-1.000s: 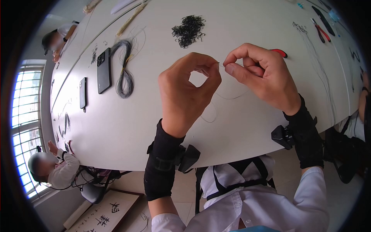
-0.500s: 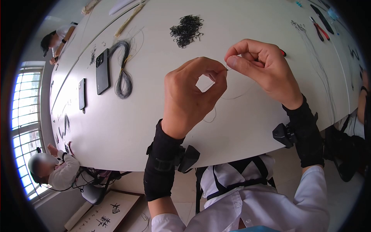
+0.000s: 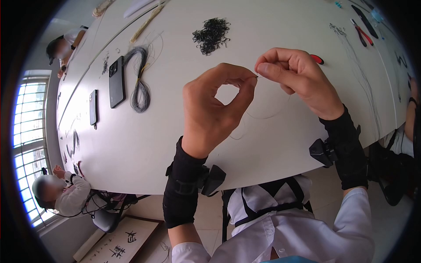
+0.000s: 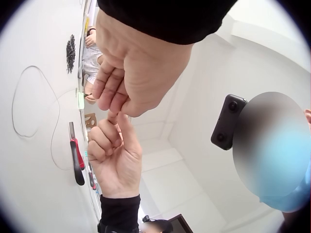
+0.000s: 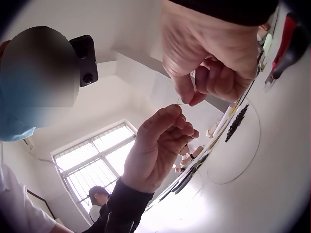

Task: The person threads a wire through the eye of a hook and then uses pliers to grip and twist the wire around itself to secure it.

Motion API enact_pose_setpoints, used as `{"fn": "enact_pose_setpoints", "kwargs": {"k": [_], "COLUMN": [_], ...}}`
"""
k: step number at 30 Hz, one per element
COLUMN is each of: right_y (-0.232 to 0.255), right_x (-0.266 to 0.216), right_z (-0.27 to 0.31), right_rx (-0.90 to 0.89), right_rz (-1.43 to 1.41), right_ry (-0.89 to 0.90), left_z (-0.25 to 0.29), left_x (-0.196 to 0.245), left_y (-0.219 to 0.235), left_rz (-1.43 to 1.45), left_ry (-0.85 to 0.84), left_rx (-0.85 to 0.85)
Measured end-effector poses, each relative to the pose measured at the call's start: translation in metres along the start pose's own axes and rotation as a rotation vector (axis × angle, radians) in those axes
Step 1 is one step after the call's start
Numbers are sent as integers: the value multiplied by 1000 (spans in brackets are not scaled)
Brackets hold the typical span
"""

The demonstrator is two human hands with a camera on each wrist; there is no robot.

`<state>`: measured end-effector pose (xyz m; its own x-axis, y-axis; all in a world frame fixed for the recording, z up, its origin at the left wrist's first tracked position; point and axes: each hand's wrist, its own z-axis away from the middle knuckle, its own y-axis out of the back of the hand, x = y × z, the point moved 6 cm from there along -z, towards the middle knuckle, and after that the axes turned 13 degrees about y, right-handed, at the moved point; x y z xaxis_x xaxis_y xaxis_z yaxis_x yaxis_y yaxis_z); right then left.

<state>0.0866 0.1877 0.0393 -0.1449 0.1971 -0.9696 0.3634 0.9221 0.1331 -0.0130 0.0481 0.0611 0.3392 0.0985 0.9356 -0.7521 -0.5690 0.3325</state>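
My left hand (image 3: 218,103) pinches a small dark hook (image 3: 257,77) between thumb and forefinger, and only its tip shows. Just right of it, my right hand (image 3: 298,79) pinches a thin line between thumb and forefinger, its other fingers curled. The fingertips of both hands nearly meet above the table. From the hands the thin line (image 3: 266,118) hangs in a loose loop, which the right wrist view also shows as a wide curve. A pile of small black hooks (image 3: 211,36) lies beyond the hands.
Pliers with red and black handles (image 4: 77,162) lie beyond my right hand. To the left are a coiled bundle of line (image 3: 141,94) and two phones, one a large dark phone (image 3: 116,82). More pliers (image 3: 362,34) and long lines (image 3: 362,79) lie right. Other people sit around the table.
My left hand has shifted slightly right and down, with the hook still pinched. The right hand's fingertips have stayed close to it while its lower fingers changed their curl. The loose line has swung a little.
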Motion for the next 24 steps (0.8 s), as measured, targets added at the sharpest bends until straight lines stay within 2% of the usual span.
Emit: {"fn": "enact_pose_setpoints", "kwargs": {"k": [3,13,18,24], "right_y": [-1,-11,-5,-4], "right_x": [1,-6,-8,-22], "right_z": [1,4,3,6], "right_rx": [17,57,164,82], "right_rz": [-42,71,111,162], "right_ry": [-57,88,189,278], "left_z": [0,-2,-2,-2], "left_x": [-1,-8,-8,-7], "left_y": [1,6,4,3], "left_rz": [64,215,134,76], "left_ry": [36,99,85,82], "left_rx": [-2,99,97,66]}}
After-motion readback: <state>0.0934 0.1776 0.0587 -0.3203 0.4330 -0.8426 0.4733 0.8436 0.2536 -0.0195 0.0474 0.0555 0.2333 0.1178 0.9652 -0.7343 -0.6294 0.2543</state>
